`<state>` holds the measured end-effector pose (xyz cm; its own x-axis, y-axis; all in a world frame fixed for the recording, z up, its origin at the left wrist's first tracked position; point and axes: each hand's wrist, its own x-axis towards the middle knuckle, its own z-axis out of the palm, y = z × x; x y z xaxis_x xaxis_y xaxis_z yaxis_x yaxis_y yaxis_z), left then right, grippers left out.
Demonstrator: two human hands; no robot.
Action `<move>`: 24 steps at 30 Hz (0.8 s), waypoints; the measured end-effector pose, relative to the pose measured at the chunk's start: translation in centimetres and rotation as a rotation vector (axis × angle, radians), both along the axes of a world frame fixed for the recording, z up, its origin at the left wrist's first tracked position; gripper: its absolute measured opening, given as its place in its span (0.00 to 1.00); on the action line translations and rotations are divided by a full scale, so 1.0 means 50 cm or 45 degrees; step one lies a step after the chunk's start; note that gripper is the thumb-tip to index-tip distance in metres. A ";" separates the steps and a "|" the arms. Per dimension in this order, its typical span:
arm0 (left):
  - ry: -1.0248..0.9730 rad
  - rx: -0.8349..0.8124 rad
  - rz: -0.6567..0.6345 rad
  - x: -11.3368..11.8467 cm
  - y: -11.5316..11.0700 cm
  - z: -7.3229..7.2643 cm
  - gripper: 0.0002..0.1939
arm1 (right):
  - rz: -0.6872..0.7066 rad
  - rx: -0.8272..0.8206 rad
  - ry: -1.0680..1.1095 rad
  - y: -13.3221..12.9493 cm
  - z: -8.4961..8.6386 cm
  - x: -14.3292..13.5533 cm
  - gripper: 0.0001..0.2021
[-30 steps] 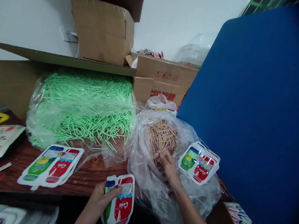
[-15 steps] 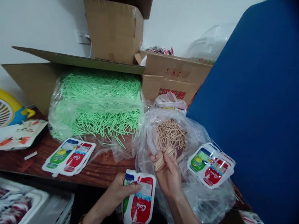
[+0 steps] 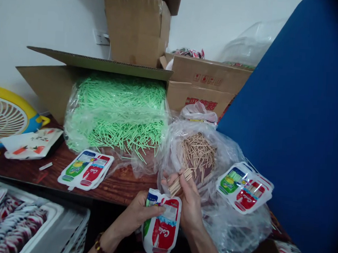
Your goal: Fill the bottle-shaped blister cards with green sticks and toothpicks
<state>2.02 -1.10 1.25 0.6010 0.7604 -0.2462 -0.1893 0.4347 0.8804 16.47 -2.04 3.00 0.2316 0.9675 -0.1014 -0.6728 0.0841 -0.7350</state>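
Observation:
My left hand point(image 3: 143, 211) grips a red, green and white pouch point(image 3: 162, 233) printed "Cola", its thumb lying across the front. Close to the pouch's top edge, my right hand point(image 3: 189, 200) is closed around a small bundle of thin tan sticks point(image 3: 179, 183). Behind that hand, a clear plastic bag point(image 3: 170, 142) lies open with many loose tan sticks point(image 3: 197, 151) inside. To the right, on the plastic, rests a stack of similar pouches point(image 3: 245, 186) with sticks visible through their windows. More flat pouches point(image 3: 86, 169) lie on the table at the left.
An open carton point(image 3: 42, 88) holds a plastic bag of green sticks point(image 3: 124, 112). Another carton point(image 3: 209, 77) stands behind the tan sticks. A yellow fan point(image 3: 9, 113) is at far left, and a white bin point(image 3: 51, 226) of packed pouches sits below. A blue panel point(image 3: 287, 103) closes off the right.
My right hand has drawn the tan sticks down and left, from the bag to the pouch's top edge. The view has shifted slightly left. My left hand still holds the pouch.

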 end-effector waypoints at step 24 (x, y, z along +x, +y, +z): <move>0.046 0.083 0.036 0.003 0.033 0.008 0.10 | 0.361 0.010 -0.184 -0.003 -0.012 0.033 0.08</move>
